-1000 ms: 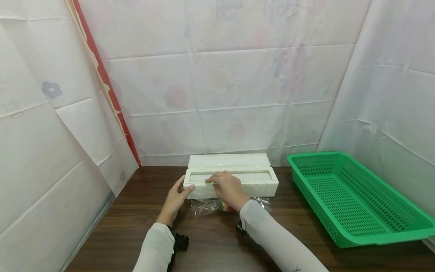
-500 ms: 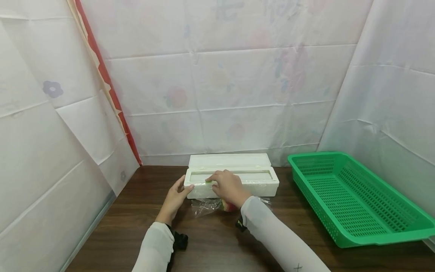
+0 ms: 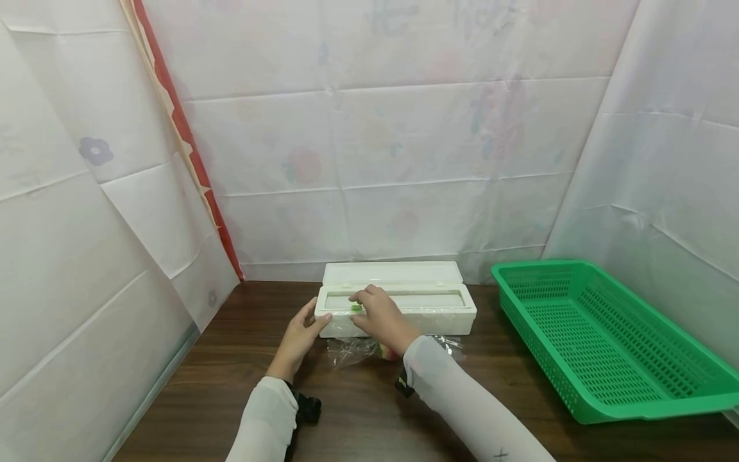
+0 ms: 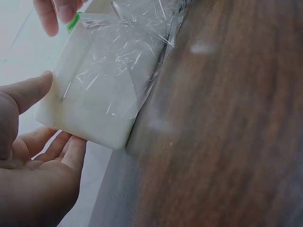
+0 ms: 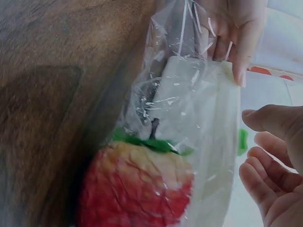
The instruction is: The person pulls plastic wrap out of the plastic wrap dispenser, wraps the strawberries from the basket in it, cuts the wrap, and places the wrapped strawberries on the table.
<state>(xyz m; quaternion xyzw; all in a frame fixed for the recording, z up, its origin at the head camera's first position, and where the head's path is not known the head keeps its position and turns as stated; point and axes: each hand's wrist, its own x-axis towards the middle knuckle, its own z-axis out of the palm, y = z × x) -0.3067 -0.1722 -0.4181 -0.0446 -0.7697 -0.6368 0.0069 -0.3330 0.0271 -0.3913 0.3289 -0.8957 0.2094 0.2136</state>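
Note:
A white cling film dispenser box lies lengthwise on the table, its lid raised behind it. My left hand grips the box's left end, thumb and fingers at the corner. A small green slide cutter sits on the box's front upper edge. Around it hover the parted, bent fingers of my right hand; a gap shows between them and the cutter in the right wrist view. Clear film hangs down the box's front. A red-and-yellow apple with green leaves lies under the film, partly hidden by my right wrist in the head view.
A green perforated basket stands to the right on the dark wooden table. White sheeting encloses the back and both sides.
My right hand's fingers have spread and let go of the green cutter, which now shows more fully. My left hand keeps its grip on the box.

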